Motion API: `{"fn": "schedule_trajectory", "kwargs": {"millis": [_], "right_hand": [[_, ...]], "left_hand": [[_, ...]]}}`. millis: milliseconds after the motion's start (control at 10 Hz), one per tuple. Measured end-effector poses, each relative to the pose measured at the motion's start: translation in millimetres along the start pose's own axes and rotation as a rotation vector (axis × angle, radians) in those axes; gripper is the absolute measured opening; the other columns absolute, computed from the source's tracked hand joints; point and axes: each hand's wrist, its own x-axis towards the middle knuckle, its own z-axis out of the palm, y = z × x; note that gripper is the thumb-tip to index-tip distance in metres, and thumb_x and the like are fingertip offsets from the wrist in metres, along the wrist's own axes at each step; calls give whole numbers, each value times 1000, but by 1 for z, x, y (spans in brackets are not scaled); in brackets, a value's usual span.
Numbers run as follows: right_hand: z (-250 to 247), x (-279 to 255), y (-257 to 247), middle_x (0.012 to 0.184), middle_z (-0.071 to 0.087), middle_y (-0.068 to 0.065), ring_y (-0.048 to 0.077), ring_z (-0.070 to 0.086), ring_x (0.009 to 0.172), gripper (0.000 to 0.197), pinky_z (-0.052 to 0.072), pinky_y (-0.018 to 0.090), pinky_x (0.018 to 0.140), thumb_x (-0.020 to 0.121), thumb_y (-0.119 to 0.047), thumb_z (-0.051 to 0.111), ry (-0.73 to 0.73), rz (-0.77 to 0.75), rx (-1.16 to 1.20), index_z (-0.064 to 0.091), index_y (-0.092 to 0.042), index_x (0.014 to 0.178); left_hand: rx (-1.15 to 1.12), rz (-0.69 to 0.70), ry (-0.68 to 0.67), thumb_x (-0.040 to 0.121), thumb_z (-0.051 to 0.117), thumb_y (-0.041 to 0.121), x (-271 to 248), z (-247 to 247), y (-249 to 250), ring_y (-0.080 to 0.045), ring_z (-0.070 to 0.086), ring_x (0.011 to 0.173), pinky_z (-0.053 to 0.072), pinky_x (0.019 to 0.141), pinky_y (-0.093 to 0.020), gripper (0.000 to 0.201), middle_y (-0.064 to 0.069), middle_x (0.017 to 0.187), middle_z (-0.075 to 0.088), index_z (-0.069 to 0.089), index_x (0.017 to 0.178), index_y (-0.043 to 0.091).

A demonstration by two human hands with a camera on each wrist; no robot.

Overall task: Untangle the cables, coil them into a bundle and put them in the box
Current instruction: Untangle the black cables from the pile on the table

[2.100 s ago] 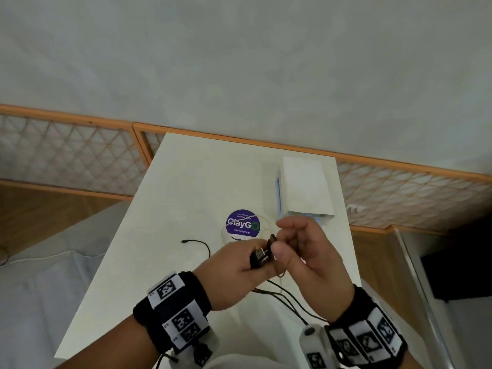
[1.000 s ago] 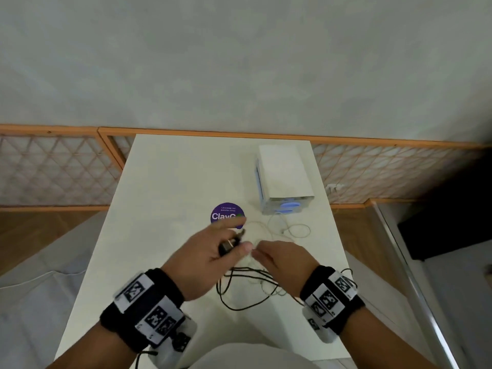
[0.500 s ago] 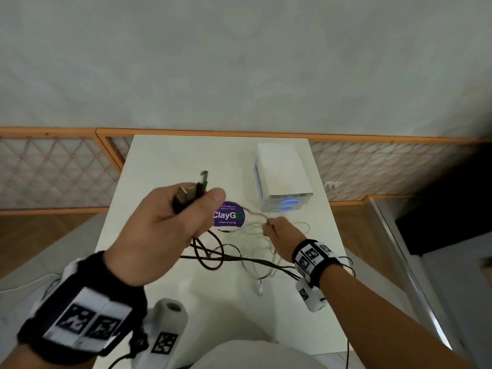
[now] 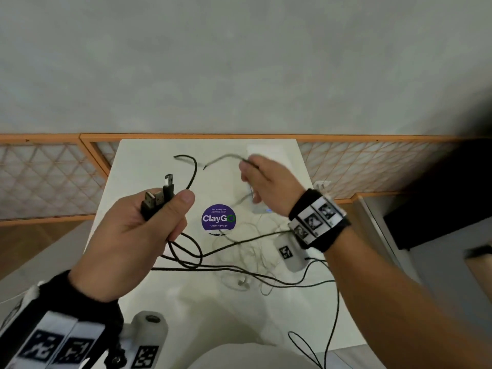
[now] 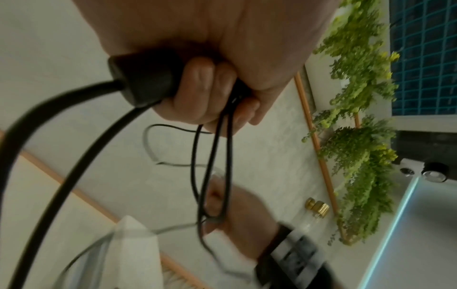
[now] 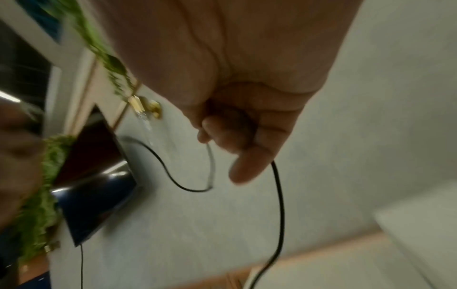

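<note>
My left hand (image 4: pixel 170 206) is raised above the white table (image 4: pixel 143 166) and grips several black USB plugs (image 4: pixel 159 197). Their black cables (image 4: pixel 213 254) hang from my fist and trail over the table. In the left wrist view my curled fingers (image 5: pixel 205 93) close round the black cables (image 5: pixel 217 156). My right hand (image 4: pixel 249 166) is lifted near the far side and pinches a thin dark cable strand (image 4: pixel 226 157), blurred by motion; the right wrist view shows this strand (image 6: pixel 210 166) at my fingertips. A tangle of white cables (image 4: pixel 247 251) lies on the table. The white box (image 4: pixel 266 149) is mostly hidden behind my right hand.
A round purple ClayGo sticker (image 4: pixel 218 218) sits mid-table. An orange-framed lattice railing (image 4: pixel 53 177) runs behind the table against a grey wall. A black cable (image 4: pixel 332 315) hangs off the near right edge. Wooden floor lies to both sides.
My left hand has risen off the table with the plugs. My right hand left the plugs, reached into the tangle, and has now lifted a strand up towards the box.
</note>
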Motion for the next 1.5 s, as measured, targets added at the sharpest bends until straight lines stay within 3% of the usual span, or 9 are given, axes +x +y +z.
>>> {"fn": "schedule_trajectory", "kwargs": {"millis": [200,400,500,600,900,1200,1300,1400,1500], "right_hand": [[-43,-27,-54,80,54,-13,7,51,70,16,42,24,68,106,-15,41,-214,-306,-359,57,-16,111],[0,-47,-48,102,67,3,28,64,87,25,54,48,78,109,-29,35,-422,-426,-528,51,-20,126],[2,-44,-36,89,62,-7,12,57,77,28,48,34,76,110,-35,38,-436,-357,-476,59,-17,114],[-15,-36,-10,79,61,-11,5,58,73,24,45,18,69,109,-32,44,-371,-242,-388,64,-19,106],[-86,-38,71,81,73,13,23,72,77,28,61,45,78,107,-26,52,-73,142,-93,71,-10,92],[-142,-86,154,82,69,6,25,65,77,39,53,40,78,105,-51,46,165,498,-283,72,-25,95],[-153,-118,251,95,67,9,28,62,86,41,46,36,81,100,-59,46,50,762,-457,66,-24,102],[-151,-169,399,101,71,13,32,66,89,86,53,38,87,71,-94,36,-76,938,-611,67,-21,105],[-110,-189,381,122,68,20,36,66,108,66,49,35,90,96,-62,51,-76,1114,-586,63,-7,130]], "left_hand": [[-85,-64,13,93,63,61,7,19,-14,-11,34,42,31,44,-22,50,3,56,44,66,67,18],[-201,-44,64,92,64,48,11,42,-17,-12,37,44,32,45,-21,42,2,57,47,67,76,10],[-243,-43,115,97,67,36,12,43,-19,-13,37,45,32,45,-20,27,5,59,51,73,81,15],[-319,-18,170,98,66,35,13,33,-15,-13,36,47,29,44,-21,26,-2,66,50,76,89,13],[-450,100,227,91,66,41,5,11,1,-10,33,46,19,46,-31,25,4,61,50,75,83,18],[-31,45,-104,88,64,65,-2,21,-16,-9,39,45,34,45,-19,51,-5,64,62,77,88,15],[-85,12,-167,83,62,64,-11,32,-22,-6,42,46,35,47,-15,48,-2,65,65,75,82,18],[-36,-14,-287,96,64,54,-14,43,-26,-1,47,48,38,51,-13,42,2,67,69,71,74,19],[15,-56,-395,95,59,48,-11,50,-34,-3,47,51,39,54,-16,35,-2,72,72,68,74,22]]}}
